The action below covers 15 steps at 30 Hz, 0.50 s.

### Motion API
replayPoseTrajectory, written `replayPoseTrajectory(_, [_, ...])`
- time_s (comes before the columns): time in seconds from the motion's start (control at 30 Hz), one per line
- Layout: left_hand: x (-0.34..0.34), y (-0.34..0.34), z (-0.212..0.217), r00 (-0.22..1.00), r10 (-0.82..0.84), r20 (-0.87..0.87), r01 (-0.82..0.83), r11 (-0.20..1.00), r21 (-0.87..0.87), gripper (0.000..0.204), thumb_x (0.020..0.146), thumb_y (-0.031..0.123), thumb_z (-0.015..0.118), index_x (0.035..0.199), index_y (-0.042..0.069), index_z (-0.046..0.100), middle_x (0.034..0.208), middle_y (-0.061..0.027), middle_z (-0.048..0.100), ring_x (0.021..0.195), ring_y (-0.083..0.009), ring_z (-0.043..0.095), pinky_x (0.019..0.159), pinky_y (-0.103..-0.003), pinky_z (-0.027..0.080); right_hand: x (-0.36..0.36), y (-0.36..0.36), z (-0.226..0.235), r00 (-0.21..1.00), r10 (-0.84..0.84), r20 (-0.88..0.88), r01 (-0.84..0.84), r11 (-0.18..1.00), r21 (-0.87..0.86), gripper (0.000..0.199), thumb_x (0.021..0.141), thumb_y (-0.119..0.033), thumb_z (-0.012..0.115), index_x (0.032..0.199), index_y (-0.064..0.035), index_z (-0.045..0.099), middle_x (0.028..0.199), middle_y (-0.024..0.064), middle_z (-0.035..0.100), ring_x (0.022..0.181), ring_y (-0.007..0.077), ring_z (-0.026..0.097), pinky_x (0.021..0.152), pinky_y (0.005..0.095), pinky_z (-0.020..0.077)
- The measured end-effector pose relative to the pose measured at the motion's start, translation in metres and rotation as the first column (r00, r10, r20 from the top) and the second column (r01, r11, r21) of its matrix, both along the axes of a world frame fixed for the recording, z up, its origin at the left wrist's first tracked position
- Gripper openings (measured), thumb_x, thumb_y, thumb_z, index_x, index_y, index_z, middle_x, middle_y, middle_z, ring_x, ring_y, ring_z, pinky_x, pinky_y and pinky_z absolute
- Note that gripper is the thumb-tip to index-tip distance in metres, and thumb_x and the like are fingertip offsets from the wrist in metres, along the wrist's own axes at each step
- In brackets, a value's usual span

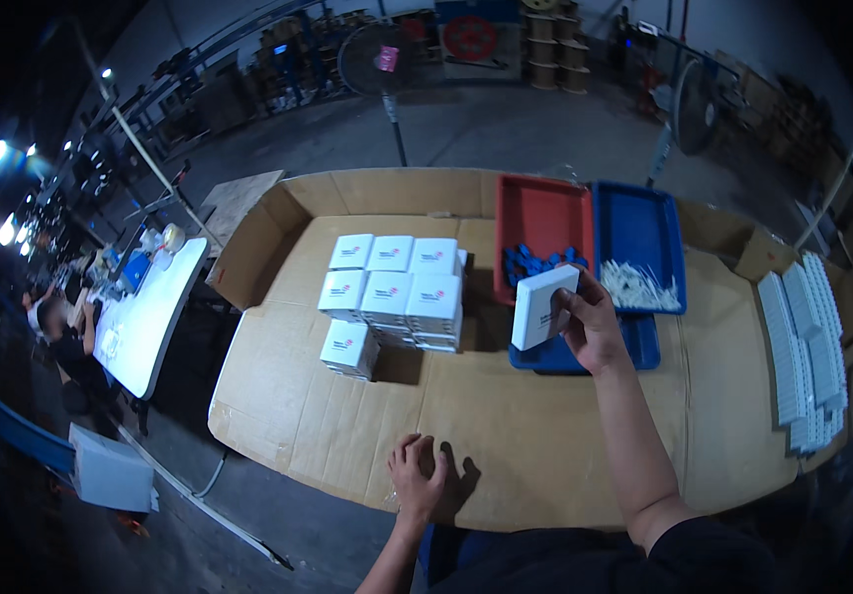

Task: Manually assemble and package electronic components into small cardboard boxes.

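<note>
Your right hand (590,322) grips a white box (541,305) above the trays, while your left hand (417,477) rests, fingers curled, on the counter (506,426)

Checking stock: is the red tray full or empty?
Nearly empty: the red tray holds only a few blue pieces at its near end.

a: where does the head view look from?
b: from above the cardboard-covered table (506,436), facing down and forward across it, near its front edge.
a: how wide?
b: fisheye; beyond the table's far edge it takes in the floor and a standing fan (379,59).
</note>
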<state>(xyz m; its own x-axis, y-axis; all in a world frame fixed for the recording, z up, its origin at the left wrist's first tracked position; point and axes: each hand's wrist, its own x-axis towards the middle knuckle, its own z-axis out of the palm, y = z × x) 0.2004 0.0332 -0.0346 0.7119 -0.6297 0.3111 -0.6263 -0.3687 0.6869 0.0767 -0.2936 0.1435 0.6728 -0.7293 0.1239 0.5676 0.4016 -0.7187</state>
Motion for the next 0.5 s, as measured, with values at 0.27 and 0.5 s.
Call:
replayPoseTrajectory(0.27, [-0.042,-0.025,0.045,0.596,-0.246,-0.764,0.139,0.969,-0.204,0.031,0.107,0.025,0.061,0.126,0.002,0.067,0.115,-0.0102,0.068,0.085,-0.0162,0.066,0.072,-0.029,0.054,-0.106,0.067,-0.051,0.996,-0.051,-0.075,0.045,0.996,-0.076,0.054,0.088,-0.002,0.080,0.139,-0.0027,0.062,0.115,0.0044,0.072,0.107,0.0145,0.068,0.094,0.0298,0.0564])
replayPoseTrajectory(0.5, [-0.117,-0.090,0.104,-0.200,-0.479,-0.855,0.366,0.773,-0.519,0.075,0.107,0.065,0.037,0.150,0.005,0.047,0.117,-0.0149,0.068,0.092,-0.0281,0.072,0.076,-0.039,0.062,-0.154,0.107,-0.090,0.979,0.073,-0.189,-0.093,0.991,-0.099,0.041,0.087,-0.006,0.084,0.122,-0.0032,0.062,0.106,0.0027,0.070,0.097,0.0119,0.067,0.084,0.0239,0.0554])
